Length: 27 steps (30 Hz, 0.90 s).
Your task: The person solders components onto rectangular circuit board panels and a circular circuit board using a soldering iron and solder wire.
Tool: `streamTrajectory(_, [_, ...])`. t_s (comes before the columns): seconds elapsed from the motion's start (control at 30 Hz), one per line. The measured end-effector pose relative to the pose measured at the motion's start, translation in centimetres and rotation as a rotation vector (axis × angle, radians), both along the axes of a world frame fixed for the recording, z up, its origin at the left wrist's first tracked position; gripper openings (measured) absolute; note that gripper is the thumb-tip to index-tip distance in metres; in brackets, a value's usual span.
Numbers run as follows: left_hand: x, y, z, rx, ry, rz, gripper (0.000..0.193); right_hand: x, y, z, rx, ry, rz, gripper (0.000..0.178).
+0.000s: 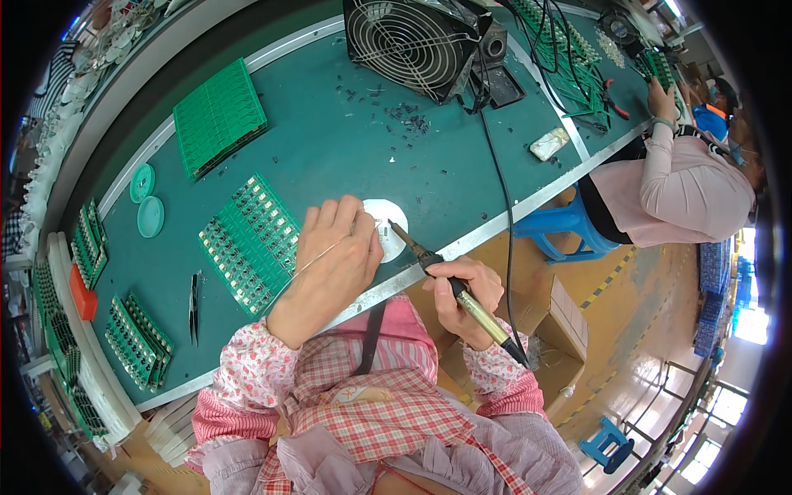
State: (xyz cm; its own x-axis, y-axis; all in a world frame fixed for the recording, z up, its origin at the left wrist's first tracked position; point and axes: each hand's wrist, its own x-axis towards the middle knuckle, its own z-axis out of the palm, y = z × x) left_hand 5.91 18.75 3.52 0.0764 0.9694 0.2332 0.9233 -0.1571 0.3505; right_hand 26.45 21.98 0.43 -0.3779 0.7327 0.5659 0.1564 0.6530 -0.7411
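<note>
My right hand point(477, 276) grips a soldering iron point(487, 320) with a brass-coloured handle and a black cable at its lower end. The iron's tip meets or hovers just over a round white board point(379, 208) with small dark parts; contact is hard to tell. On the board's left side rests my left hand point(334, 256), fingers bent and closed, partly covering it. A thin solder wire point(318, 257) crosses the back of that hand toward its fingers, whose tips are hidden. Just left of my left hand lies a green panel of small boards point(252, 243).
Black tweezers point(194, 309), two green round lids point(150, 216), a green panel stack point(219, 120) and more board strips point(136, 342) lie leftward. A caged fan point(412, 41) stands at the back. A black cable point(499, 165) crosses the table edge. A co-worker point(676, 186) sits right.
</note>
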Motion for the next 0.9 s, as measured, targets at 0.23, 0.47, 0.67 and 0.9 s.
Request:
streamTrajectory(0.23, [0.03,-0.02,0.15,-0.018,0.039,0.011,0.013,-0.21,0.56,-0.13,0.038,-0.043,0.089,0.011])
streamTrajectory(0.47, [0.16,0.11,0.17,-0.038,0.044,0.022,0.012,-0.22,0.92,-0.18,0.068,-0.015,0.104,0.015])
streamTrajectory(0.67, [0.14,0.26,0.04,-0.049,0.054,0.028,0.011,-0.31,0.98,-0.12,0.068,-0.019,0.112,0.015])
streamTrajectory(0.9, [-0.52,0.43,-0.54,0.053,-0.126,0.062,0.016,-0.23,0.74,-0.43,0.039,-0.015,0.111,0.014])
